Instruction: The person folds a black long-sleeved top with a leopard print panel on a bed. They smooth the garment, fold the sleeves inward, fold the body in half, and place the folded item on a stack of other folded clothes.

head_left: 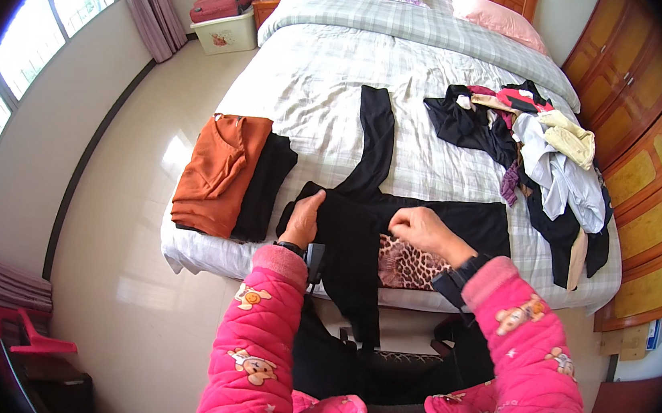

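Note:
A black garment [349,223] with a leopard-print section [413,265] lies spread at the near edge of the bed. One long narrow part reaches toward the headboard, another to the right, and a third hangs over the near edge. At the garment's left side my left hand [303,220] grips the cloth, thumb uppermost and its other fingers mostly hidden. My right hand [429,234] is curled above the leopard print, fingertips together near the black cloth; whether fabric is pinched there is hidden. Left of my left hand, folded orange clothing [222,171] lies beside folded black clothing [270,188].
A loose heap of mixed clothes [557,162] covers the bed's right side. Pillows [500,21] and a checked quilt [414,28] are at the far end. Wooden wardrobes [648,183] stand close on the right; a red bag [223,3] rests on a white bin [226,34] at the far left.

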A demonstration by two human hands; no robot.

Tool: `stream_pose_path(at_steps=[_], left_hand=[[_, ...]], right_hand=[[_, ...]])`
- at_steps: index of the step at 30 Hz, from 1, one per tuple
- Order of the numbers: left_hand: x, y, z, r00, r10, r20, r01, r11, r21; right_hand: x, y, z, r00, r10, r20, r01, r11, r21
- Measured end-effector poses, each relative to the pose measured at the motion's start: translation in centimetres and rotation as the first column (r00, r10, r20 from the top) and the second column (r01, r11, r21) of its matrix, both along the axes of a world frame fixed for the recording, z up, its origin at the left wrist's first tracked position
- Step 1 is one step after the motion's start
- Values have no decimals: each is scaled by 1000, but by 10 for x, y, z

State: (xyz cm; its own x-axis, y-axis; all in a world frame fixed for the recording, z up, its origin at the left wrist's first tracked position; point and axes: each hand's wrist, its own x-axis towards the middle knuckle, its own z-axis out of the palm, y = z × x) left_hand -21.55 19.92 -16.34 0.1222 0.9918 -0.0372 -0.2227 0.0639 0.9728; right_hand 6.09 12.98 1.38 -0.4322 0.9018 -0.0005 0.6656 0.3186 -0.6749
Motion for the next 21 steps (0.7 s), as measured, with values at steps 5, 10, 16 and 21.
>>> stream_pose_path(at_steps=[5,10,16,21], left_hand=[[14,-15,46,994,85,-72,-103,951,-293],[16,-18,61,979,203,-19,-196,916,-350],[4,-10,58,992,68,-110,-91,971,-221],[3,9,66,988,84,-132,-124,933,-338]], right_hand=[[5,13,-82,942,-334,-36,280,839,-466],[-17,4,-109,628,-683,-373,274,643,-715],[-22,7,-101,673,-626,-393,222,678,-700],[-16,23,-100,608,-615,-502,325,770,-550]])
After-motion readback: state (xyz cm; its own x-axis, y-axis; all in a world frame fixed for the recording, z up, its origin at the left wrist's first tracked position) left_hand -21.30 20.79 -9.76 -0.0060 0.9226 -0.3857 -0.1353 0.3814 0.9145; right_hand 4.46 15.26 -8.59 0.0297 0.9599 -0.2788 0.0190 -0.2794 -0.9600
